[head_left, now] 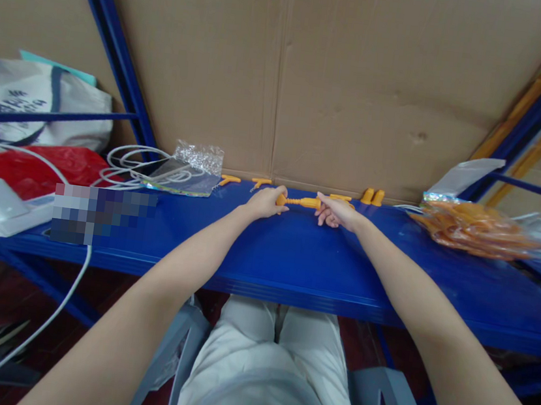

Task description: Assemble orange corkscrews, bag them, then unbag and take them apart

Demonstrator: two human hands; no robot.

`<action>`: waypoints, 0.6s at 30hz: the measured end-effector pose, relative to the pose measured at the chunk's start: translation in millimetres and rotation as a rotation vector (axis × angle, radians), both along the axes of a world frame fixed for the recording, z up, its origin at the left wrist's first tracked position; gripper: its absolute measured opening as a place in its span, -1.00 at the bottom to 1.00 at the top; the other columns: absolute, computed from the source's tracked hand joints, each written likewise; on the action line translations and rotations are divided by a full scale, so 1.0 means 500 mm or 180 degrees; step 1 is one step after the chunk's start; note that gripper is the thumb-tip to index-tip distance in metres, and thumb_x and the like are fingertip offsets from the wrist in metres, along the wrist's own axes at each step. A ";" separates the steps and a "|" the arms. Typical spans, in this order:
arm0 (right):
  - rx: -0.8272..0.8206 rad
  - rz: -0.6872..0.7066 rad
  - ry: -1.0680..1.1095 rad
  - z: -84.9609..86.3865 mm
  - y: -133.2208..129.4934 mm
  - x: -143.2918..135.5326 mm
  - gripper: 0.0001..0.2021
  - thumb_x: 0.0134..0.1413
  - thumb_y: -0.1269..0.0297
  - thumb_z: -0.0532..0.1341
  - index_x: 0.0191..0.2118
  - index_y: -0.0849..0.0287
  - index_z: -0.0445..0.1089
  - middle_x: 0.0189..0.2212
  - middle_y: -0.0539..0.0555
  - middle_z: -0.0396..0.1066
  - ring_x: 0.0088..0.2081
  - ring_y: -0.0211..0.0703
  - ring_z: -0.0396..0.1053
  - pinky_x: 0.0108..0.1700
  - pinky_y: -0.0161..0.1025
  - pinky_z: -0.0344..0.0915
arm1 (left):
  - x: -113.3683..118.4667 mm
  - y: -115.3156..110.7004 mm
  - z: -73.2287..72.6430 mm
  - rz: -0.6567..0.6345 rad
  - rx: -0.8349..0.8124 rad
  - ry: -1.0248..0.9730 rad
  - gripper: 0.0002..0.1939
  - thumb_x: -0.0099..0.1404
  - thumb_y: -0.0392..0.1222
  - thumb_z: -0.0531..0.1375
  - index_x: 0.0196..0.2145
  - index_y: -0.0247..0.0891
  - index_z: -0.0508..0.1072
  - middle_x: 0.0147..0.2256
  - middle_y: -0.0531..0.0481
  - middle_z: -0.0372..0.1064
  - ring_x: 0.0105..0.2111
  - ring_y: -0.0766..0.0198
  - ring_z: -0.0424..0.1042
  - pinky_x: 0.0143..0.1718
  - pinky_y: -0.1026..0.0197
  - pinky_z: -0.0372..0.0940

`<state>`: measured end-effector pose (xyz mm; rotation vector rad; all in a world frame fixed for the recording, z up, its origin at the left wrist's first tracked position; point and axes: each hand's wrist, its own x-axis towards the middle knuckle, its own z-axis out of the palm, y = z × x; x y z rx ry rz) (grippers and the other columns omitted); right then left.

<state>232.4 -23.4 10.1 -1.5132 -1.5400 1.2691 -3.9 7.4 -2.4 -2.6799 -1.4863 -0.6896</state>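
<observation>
Between my two hands, above the blue shelf (289,251), an orange plastic piece with a ribbed shaft (308,202) lies roughly level. My left hand (264,202) is closed on its rounded left end. At the thicker right end, my right hand (341,212) pinches it with thumb and forefinger, the other fingers curled below. Behind my left hand lie an orange T-shaped piece (262,182) and another orange piece (230,180). Another slim orange piece (340,197) shows just behind my right hand, and two orange caps (372,196) stand to its right.
Cardboard (280,79) backs the shelf. On the left are a clear plastic bag (185,175), a coiled white cable (130,162), a red bag (72,165), a power strip (17,214) and a cloth bag (60,101). Orange plastic packaging (479,228) is piled at right.
</observation>
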 end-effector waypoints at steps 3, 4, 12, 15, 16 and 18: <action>-0.0023 0.0032 0.0022 0.003 -0.005 0.000 -0.45 0.31 -0.20 -0.02 -0.27 0.23 0.39 -0.64 0.10 0.43 -0.77 -0.35 0.15 -0.78 -0.40 0.01 | 0.000 -0.002 0.002 0.0052 -0.0030 -0.0002 -0.66 0.22 -0.10 0.33 -0.09 -0.20 0.39 -0.23 -0.09 0.52 -0.19 0.08 0.48 -0.19 0.16 0.30; 0.0002 0.0109 0.0075 0.004 -0.008 0.003 -0.52 0.30 -0.16 0.05 -0.20 0.21 0.39 -0.58 0.09 0.48 -0.74 -0.35 0.22 -0.76 -0.42 0.07 | 0.000 -0.002 0.002 0.0068 -0.0028 -0.0005 -0.66 0.21 -0.10 0.33 -0.09 -0.20 0.39 -0.22 -0.10 0.51 -0.19 0.07 0.48 -0.19 0.15 0.30; 0.0110 0.0247 0.0116 0.003 -0.014 0.004 -0.69 0.31 0.03 0.16 -0.20 0.22 0.42 -0.44 0.13 0.57 -0.68 -0.36 0.29 -0.68 -0.44 0.20 | -0.001 -0.004 0.003 -0.0025 -0.0022 -0.0042 -0.67 0.21 -0.12 0.34 -0.10 -0.19 0.39 -0.22 -0.07 0.51 -0.16 0.08 0.48 -0.13 0.15 0.30; 0.0034 0.0041 -0.0043 0.000 -0.006 -0.011 -0.40 0.32 -0.21 -0.03 -0.37 0.26 0.42 -0.67 0.14 0.44 -0.77 -0.36 0.17 -0.76 -0.42 0.05 | -0.001 -0.006 0.004 0.0023 0.0005 0.0002 -0.67 0.22 -0.12 0.33 -0.08 -0.20 0.39 -0.22 -0.07 0.51 -0.17 0.09 0.48 -0.14 0.16 0.29; 0.0037 -0.0009 -0.0082 0.000 -0.005 -0.014 -0.35 0.30 -0.25 -0.07 -0.40 0.27 0.41 -0.71 0.13 0.41 -0.79 -0.36 0.15 -0.78 -0.42 0.02 | -0.001 -0.007 0.004 0.0040 0.0019 0.0025 -0.67 0.22 -0.12 0.33 -0.08 -0.20 0.39 -0.23 -0.07 0.51 -0.17 0.09 0.48 -0.15 0.16 0.29; 0.0030 -0.0032 -0.0117 0.000 -0.005 -0.016 -0.32 0.27 -0.29 -0.08 -0.37 0.28 0.42 -0.72 0.12 0.39 -0.79 -0.36 0.15 -0.79 -0.42 0.00 | -0.001 -0.005 0.004 0.0067 0.0041 0.0054 -0.66 0.23 -0.11 0.32 -0.08 -0.20 0.40 -0.24 -0.06 0.51 -0.19 0.10 0.48 -0.17 0.17 0.29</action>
